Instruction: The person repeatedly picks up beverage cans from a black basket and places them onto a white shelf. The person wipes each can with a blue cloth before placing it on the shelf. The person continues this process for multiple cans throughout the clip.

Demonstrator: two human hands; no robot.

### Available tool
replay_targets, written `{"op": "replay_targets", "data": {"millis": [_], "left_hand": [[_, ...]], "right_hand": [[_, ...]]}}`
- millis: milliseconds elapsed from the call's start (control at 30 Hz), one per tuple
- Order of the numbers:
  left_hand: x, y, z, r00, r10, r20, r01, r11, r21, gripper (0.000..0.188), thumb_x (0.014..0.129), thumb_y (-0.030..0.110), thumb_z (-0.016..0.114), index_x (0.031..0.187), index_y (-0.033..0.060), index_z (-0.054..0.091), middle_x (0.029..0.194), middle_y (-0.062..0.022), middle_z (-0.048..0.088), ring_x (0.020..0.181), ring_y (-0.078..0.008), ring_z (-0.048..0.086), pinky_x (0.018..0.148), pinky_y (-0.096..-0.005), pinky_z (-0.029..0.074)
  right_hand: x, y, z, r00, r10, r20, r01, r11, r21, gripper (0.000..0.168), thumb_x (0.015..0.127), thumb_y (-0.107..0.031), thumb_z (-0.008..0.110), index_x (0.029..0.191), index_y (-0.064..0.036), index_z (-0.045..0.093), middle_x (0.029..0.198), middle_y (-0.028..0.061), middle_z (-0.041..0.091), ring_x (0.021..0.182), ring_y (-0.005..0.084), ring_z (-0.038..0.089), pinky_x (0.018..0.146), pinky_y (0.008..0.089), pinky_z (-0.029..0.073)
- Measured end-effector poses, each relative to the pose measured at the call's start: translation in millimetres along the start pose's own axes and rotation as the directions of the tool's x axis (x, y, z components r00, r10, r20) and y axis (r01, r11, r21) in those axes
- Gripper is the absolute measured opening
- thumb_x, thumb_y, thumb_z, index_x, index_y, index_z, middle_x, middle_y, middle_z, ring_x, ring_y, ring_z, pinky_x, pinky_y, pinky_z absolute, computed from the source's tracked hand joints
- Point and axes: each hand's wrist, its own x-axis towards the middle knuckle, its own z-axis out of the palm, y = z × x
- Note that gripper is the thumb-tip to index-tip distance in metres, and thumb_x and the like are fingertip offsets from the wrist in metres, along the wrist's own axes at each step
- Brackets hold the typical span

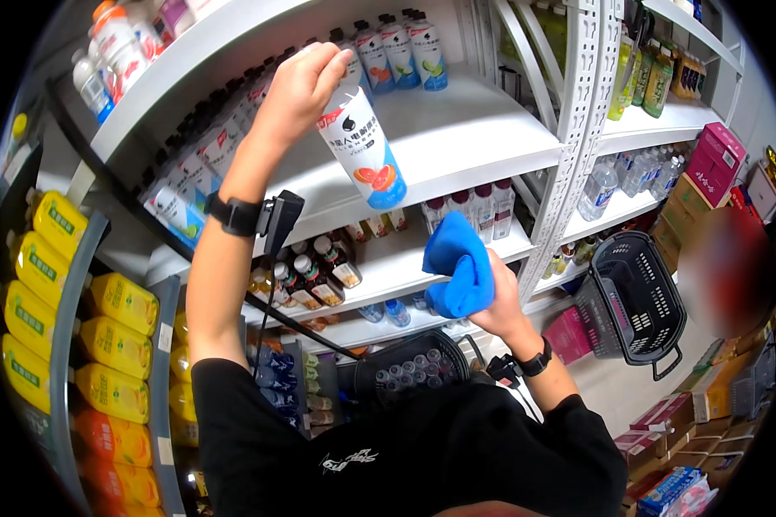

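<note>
My left hand (307, 87) grips a white and blue drink bottle (367, 152) by its top, with grapefruit slices pictured near its base. The bottle hangs a little tilted in front of a white metal shelf (485, 123). Its cap is hidden by my fingers. Folded blue cloth (462, 265) is held in my right hand (501, 297), lower and to the right of the bottle. Similar bottles (398, 52) stand in rows at the back and left of that shelf. Both wrists wear black bands with small devices attached.
Below are shelves with dark-capped bottles (313, 278). A black basket (459, 352) of bottles is near my body; another black basket (659, 258) stands at right. Yellow bottles (113, 349) fill the left racks. Cardboard cartons (718, 400) are stacked at lower right. A blurred shape is at far right.
</note>
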Motion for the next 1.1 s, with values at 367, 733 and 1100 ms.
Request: {"op": "replay_targets", "data": {"millis": [367,733,1100], "left_hand": [[69.2,-111.8,96.6,0.988,-0.150,0.047,0.141,0.977,0.158,0.030,0.094,0.026,0.051,0.090,-0.0024,0.058,0.081,-0.0203,0.060,0.072,-0.0335,0.059,0.066,-0.0386,0.045],[73.2,-111.4,89.7,0.894,-0.266,0.361,0.110,0.911,0.398,0.067,0.075,0.026,0.074,0.131,0.0038,0.044,0.118,-0.0199,0.056,0.097,-0.0304,0.058,0.084,-0.0377,0.046],[105.4,-156.1,122.3,0.856,-0.343,0.388,0.088,0.835,0.543,0.073,0.067,0.018,0.076,0.130,0.0016,0.043,0.121,-0.0221,0.053,0.111,-0.0353,0.053,0.093,-0.0399,0.044]], "right_hand": [[38.1,67.5,-63.6,0.995,-0.094,-0.041,0.093,0.995,-0.021,0.063,0.066,-0.015,0.078,0.119,0.004,0.049,0.106,0.0214,0.062,0.092,0.0373,0.063,0.081,0.0421,0.050],[67.5,112.2,-95.8,0.994,-0.107,-0.004,0.107,0.994,0.017,0.061,0.068,-0.014,0.077,0.120,0.001,0.048,0.104,0.0211,0.062,0.088,0.0348,0.063,0.077,0.0408,0.051],[81.0,136.6,-99.0,0.984,-0.175,0.033,0.174,0.985,0.012,0.049,0.074,-0.011,0.069,0.117,0.004,0.050,0.106,0.0225,0.062,0.088,0.0372,0.063,0.077,0.0427,0.051]]}}
